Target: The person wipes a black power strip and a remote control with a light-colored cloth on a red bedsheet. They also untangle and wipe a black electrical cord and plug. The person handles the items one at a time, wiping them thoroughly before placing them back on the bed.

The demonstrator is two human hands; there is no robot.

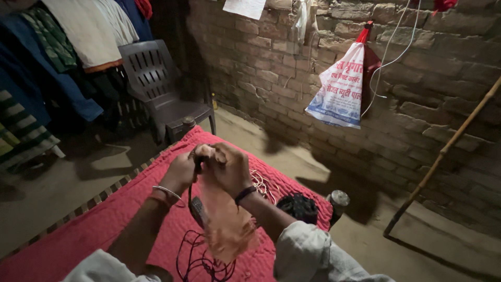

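Both hands raised over the red bed (130, 209): left hand (179, 172) and right hand (229, 168) fingers pinched on a dark cable (191, 201), orange cloth (227, 219) draped below. Risk: dangling cable snagging, slipping free.

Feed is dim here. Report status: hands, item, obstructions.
Left hand and right hand together, pinching dark cord and orange cloth. Above red quilt. Nothing blocking.

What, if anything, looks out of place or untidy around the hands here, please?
Nothing looks damaged or spilled. The left hand and right hand hold an orange cloth and a dark cord, whose loose end lies tangled on the red quilt.
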